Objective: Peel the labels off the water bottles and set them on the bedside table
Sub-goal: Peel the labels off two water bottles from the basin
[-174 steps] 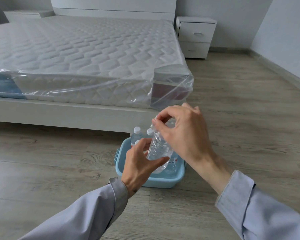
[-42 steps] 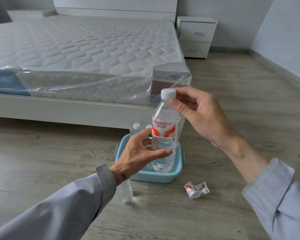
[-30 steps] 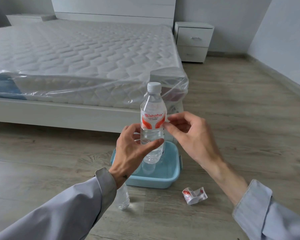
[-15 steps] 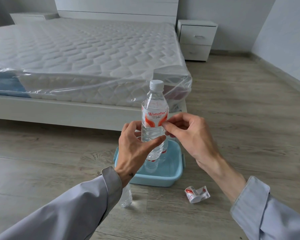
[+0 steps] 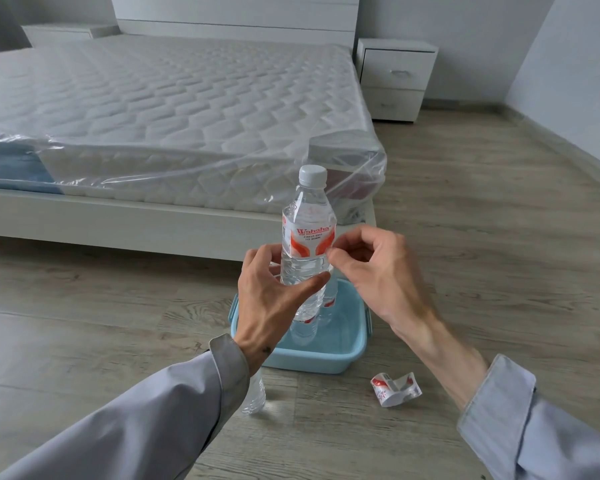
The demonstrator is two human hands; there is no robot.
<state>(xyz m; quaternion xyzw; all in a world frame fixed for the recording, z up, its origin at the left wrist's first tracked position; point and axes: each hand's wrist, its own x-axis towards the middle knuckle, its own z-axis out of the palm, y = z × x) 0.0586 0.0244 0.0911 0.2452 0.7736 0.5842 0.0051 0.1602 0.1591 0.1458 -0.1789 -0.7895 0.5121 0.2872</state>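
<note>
over the blue tub (image 5: 309,362) | our left hand (image 5: 271,306) grips the water bottle (image 5: 309,202) upright | our right hand (image 5: 371,268) pinches its label (image 5: 307,239) edge at 3 o'clock | crumpled label (image 5: 395,389) on floor (image 5: 499,237), 4 o'clock of tub

A clear water bottle (image 5: 308,271) with a white cap and a red-and-white label (image 5: 307,239) is held upright in the air. A bare bottle (image 5: 254,396) stands on the floor (image 5: 499,237), with a crumpled label (image 5: 395,389) lying near it. The white bedside table (image 5: 395,77) stands by the bed (image 5: 174,98).
</note>
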